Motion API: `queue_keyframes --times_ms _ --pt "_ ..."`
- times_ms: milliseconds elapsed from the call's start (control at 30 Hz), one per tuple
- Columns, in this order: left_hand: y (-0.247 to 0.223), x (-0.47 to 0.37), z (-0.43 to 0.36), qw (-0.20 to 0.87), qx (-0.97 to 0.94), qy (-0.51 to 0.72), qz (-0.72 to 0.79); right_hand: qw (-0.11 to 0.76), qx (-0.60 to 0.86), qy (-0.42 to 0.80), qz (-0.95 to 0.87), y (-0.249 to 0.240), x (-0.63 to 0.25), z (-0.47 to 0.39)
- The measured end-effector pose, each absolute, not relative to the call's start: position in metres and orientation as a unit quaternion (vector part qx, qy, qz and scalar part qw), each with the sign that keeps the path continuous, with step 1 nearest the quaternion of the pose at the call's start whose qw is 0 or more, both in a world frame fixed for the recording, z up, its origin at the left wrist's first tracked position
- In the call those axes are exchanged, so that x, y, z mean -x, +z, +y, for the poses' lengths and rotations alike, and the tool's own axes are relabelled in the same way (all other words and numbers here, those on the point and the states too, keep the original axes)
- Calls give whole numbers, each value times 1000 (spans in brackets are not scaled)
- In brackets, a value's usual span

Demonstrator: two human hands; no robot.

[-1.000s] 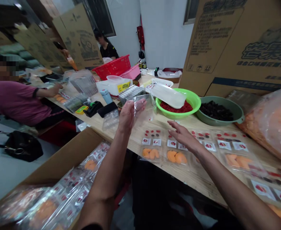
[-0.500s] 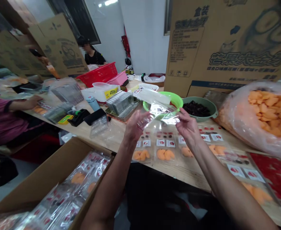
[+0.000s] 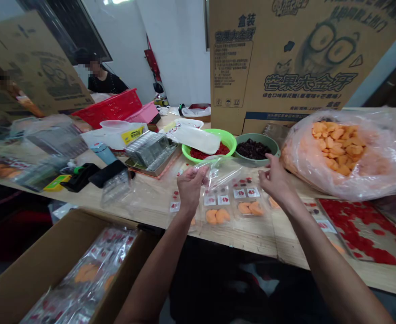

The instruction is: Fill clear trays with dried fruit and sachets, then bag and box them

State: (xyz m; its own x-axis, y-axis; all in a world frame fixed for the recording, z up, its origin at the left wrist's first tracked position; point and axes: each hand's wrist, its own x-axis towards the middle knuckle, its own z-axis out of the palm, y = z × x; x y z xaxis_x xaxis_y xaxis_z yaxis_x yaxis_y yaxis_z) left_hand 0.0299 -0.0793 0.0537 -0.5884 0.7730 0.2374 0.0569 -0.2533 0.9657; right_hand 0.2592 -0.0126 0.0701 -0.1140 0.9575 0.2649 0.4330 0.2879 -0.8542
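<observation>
My left hand point(image 3: 191, 183) is closed in a pinch on a thin, clear plastic piece point(image 3: 222, 173); I cannot tell whether it is a bag or a lid. To its right, my right hand point(image 3: 274, 179) is apart from the plastic, with thumb and forefinger spread. Below the hands lies a row of clear trays, among them one tray point(image 3: 217, 217) with orange candy pieces, small white sachets and red and dark bits. A bright green bowl point(image 3: 233, 143) of red bits, with a white tray point(image 3: 198, 138) across it, stands beyond. Beside it is a grey-green bowl point(image 3: 259, 155) of dark pieces.
A plastic bag of orange pieces point(image 3: 341, 150) stands at the right, above a red-patterned board point(image 3: 366, 229). A big carton point(image 3: 229, 76) rises behind. Stacked clear boxes point(image 3: 149, 148) and a phone point(image 3: 108, 173) lie left. An open carton point(image 3: 42, 261) holds packed trays. Another person sits far left.
My right hand has let go of the clear plastic and moved away from it. My left hand keeps hold, lower over the trays. The view has turned to the right.
</observation>
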Motion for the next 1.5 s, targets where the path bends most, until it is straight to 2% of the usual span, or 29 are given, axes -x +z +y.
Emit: queue_keyframes --times_ms 67,200,300,367,500,600,733,833,900,967,1033,1100,1233,1400,1500 --pt "57 -33 -80 192 -404 682 578 384 485 190 -762 81 -256 -36" --pt "66 -50 -83 116 -462 658 583 328 376 151 -853 94 -219 -88" --pt "72 -61 -86 112 -480 652 576 320 391 122 -854 91 -190 -98" --pt "75 -63 -90 158 -484 649 565 337 410 124 -838 88 -182 -87" --pt "75 -61 -101 325 -495 635 496 388 449 183 -784 85 -183 -55" --pt "66 -63 -109 364 -465 627 508 460 452 269 -715 80 -183 -42" --pt "49 -68 -114 334 -403 639 563 565 370 479 -561 60 -172 -43" --pt "41 -62 -116 173 -359 718 570 539 362 549 -526 43 -163 -49" --pt "39 -52 -117 -4 -431 697 573 484 403 475 -614 38 -160 -55" --pt "41 -39 -120 -158 -546 591 572 447 432 295 -726 41 -158 -61" --pt "43 -28 -122 -251 -629 474 564 424 424 110 -793 49 -155 -66" --pt "43 -19 -125 -296 -666 408 550 394 397 16 -829 56 -152 -68" --pt "29 0 -134 -304 -661 403 555 365 392 27 -844 48 -146 -62" --pt "-1 23 -154 -194 -574 486 629 377 401 102 -829 17 -138 -56" --pt "8 34 -167 -159 -576 551 582 354 406 126 -833 17 -123 -51"
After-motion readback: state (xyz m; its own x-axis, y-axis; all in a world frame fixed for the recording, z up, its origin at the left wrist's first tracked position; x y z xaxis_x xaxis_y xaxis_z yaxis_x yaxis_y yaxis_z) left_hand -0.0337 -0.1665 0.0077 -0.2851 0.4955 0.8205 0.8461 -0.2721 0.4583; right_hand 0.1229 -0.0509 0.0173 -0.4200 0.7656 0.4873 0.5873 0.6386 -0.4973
